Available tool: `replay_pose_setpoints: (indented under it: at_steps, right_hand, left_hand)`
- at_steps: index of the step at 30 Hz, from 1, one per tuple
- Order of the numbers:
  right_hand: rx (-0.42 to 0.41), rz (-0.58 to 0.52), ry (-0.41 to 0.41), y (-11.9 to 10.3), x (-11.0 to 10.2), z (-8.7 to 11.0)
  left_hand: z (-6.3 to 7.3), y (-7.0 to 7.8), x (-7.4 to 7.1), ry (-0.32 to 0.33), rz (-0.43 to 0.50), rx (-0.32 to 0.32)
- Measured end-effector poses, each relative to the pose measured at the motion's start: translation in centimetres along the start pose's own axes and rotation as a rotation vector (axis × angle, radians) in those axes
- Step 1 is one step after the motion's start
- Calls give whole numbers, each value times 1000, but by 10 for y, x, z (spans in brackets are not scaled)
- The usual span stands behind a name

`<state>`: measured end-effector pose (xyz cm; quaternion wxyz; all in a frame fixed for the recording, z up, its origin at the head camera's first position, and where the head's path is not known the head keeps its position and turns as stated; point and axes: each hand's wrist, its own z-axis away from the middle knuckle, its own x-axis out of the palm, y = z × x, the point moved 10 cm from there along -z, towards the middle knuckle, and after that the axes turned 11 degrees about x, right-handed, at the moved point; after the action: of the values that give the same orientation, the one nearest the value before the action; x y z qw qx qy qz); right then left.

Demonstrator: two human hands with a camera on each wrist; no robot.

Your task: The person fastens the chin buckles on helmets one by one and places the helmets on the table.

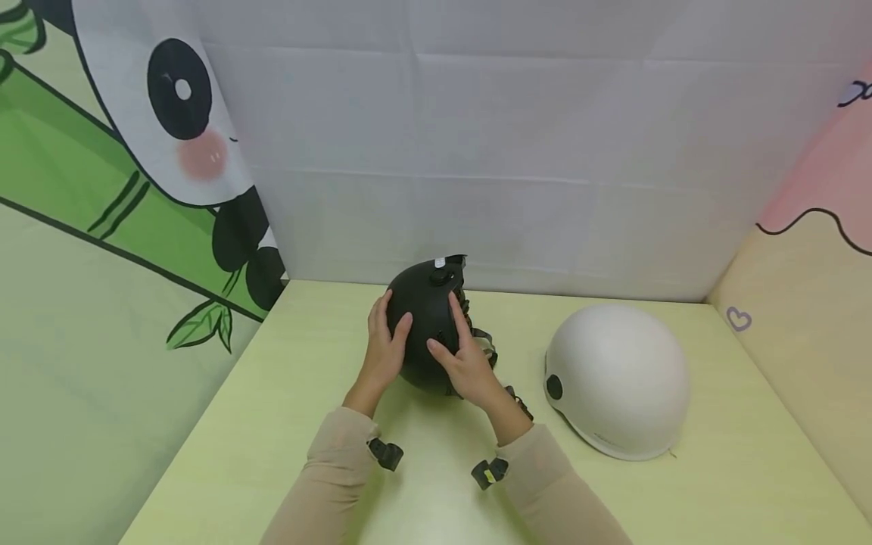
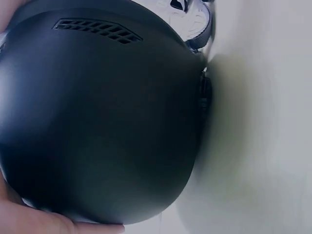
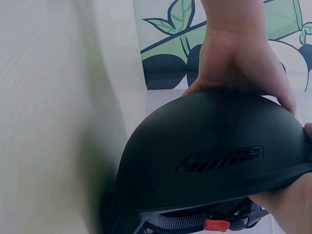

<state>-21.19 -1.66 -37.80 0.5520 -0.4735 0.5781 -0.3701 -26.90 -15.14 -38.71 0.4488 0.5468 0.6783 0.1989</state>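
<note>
A black helmet (image 1: 425, 325) stands on its edge near the back of the table, tilted so its open underside faces right. My left hand (image 1: 386, 344) holds the left of the shell, thumb and fingers spread over it. On the opposite side my right hand (image 1: 470, 367) grips the shell near its rim, thumb on the outer surface. A row of vent slots (image 2: 97, 29) shows in the left wrist view. In the right wrist view, a chin strap with a red buckle (image 3: 216, 224) hangs below the rim, and the left hand (image 3: 236, 68) presses the far side.
A white helmet (image 1: 620, 378) with a dark oval on its side sits dome up at the right. The pale yellow-green table (image 1: 259, 454) meets a white back wall (image 1: 477, 136), with printed cloth walls at left and right. Small black devices are strapped to both sleeves.
</note>
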Motion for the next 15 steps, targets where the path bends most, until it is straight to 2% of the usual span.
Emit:
replay_pose_setpoints:
  at_steps: [8,15]
  right_hand:
    - [-6,22,-32,4,-10,-7]
    - [-5,16,-49,7,-25,-14]
  left_hand:
    - [-4,-2,8,32,19,4]
    - [-13,4,16,0,-17,-17]
